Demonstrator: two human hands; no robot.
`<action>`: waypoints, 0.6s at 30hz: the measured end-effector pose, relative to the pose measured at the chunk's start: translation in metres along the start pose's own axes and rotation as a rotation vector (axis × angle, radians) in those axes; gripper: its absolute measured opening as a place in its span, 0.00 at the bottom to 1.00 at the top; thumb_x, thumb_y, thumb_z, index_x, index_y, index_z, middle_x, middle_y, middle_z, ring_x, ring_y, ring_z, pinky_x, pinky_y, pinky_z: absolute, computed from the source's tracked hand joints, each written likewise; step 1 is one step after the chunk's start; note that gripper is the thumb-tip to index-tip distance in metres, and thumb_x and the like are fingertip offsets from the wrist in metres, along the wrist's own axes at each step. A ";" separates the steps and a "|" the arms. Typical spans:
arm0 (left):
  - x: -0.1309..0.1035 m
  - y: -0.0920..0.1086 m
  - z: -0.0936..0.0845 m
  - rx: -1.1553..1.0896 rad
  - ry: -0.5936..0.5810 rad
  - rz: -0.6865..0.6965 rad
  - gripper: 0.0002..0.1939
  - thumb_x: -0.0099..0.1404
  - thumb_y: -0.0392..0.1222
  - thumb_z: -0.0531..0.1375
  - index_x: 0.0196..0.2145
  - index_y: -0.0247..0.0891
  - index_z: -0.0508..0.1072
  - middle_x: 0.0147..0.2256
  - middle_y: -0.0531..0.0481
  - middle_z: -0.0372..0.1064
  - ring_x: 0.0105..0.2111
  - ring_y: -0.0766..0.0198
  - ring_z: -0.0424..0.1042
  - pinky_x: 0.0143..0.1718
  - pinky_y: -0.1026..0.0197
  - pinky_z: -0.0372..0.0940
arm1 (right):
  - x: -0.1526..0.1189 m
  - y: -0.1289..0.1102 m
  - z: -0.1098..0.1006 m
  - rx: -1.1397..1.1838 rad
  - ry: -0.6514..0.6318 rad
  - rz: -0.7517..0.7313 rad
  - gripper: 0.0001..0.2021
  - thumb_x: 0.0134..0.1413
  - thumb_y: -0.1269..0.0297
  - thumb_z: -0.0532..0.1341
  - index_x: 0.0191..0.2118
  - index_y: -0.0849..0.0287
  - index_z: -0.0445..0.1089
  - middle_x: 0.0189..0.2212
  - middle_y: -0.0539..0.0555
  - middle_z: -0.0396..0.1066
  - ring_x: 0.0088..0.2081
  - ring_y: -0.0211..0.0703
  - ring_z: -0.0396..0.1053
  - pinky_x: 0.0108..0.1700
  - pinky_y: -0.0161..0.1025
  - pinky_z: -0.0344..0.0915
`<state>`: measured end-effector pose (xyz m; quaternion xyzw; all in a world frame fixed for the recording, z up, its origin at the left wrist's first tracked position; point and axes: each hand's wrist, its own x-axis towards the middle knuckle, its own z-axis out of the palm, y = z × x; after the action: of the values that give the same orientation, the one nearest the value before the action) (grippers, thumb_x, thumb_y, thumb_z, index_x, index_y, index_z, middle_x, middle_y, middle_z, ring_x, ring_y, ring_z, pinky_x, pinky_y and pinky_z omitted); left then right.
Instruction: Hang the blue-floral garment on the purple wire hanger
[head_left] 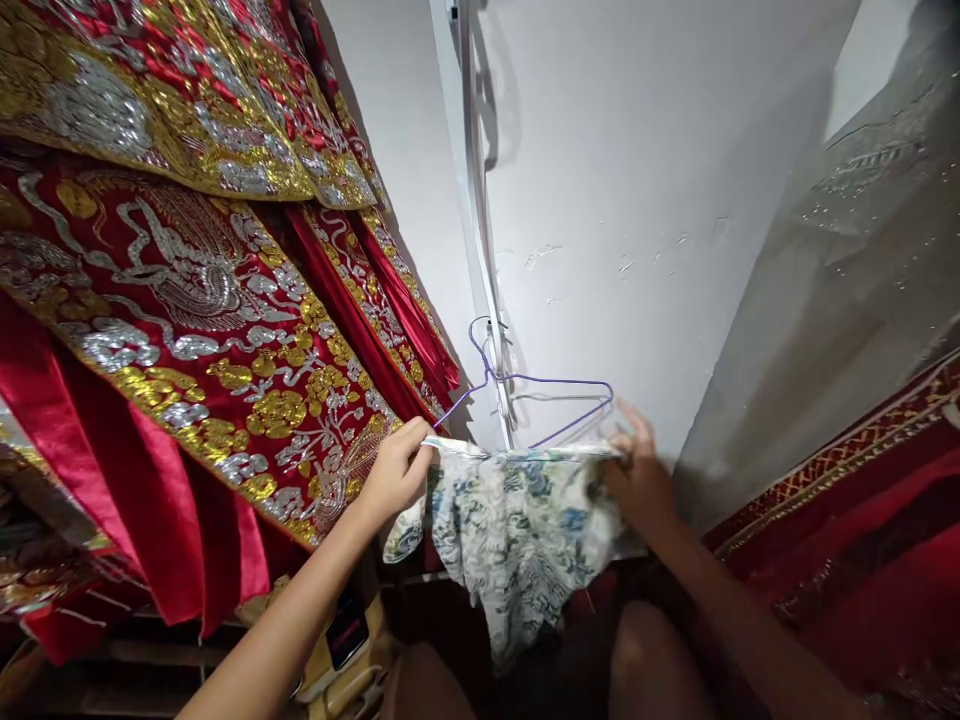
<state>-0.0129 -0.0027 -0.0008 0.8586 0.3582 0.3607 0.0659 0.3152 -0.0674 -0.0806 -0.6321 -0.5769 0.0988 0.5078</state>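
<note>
White wall [637, 200] | floral cloth [517, 530] on hanger [525, 400], top edge level, left-right | both hands' fingers pinch its corners

No words, labels, brands or numbers can be read anywhere; the red garments [187, 300] at nine o'clock carry only gold and silver embroidery.

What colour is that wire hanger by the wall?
The hanger is purple, seen clearly in the head view.

Floral cloth [517, 530] stretched between left hand [397, 475] and right hand [637, 475] beneath purple wire hanger [525, 395].
Hung on white wall [600, 200], beside red robes [187, 300] embroidered in gold and silver.
</note>
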 end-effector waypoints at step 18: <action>0.009 -0.005 -0.007 0.095 0.149 -0.183 0.11 0.68 0.50 0.55 0.39 0.40 0.68 0.52 0.42 0.62 0.56 0.51 0.63 0.56 0.51 0.59 | 0.076 -0.007 -0.071 0.322 -0.879 0.190 0.19 0.49 0.45 0.66 0.26 0.59 0.76 0.25 0.56 0.75 0.27 0.49 0.71 0.32 0.41 0.65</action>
<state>-0.0163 0.0062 0.0079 0.7953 0.4555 0.3987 0.0310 0.3849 -0.0436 -0.0071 -0.4935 -0.6542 0.4908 0.2960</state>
